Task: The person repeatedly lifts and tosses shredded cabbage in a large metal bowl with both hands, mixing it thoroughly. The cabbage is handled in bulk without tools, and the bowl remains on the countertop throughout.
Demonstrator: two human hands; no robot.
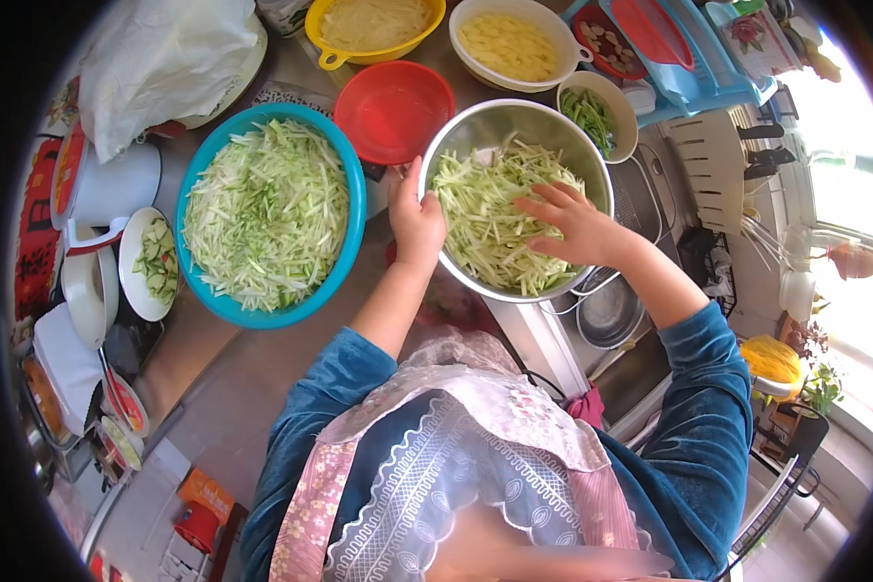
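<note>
A stainless steel bowl (601, 171) holds pale green vegetable shreds (495, 218). My left hand (416, 218) grips its left rim, thumb on the near side. Over the right part of the shreds lies my right hand (571, 229), fingers spread and fingertips touching them, with nothing plainly gripped. To the left stands a teal plastic basin (359, 211) heaped with similar shreds (269, 211). Behind and between the two is a red plastic basket (394, 113) with nothing visible in it.
At the back are a yellow colander (327, 58) and a white colander (582, 54) with pale cut food. A cream bowl of green vegetables (588, 120) sits beside the steel bowl. The sink (629, 364) is at right, below a knife rack (709, 171). A white bowl of slices (132, 273) stands far left.
</note>
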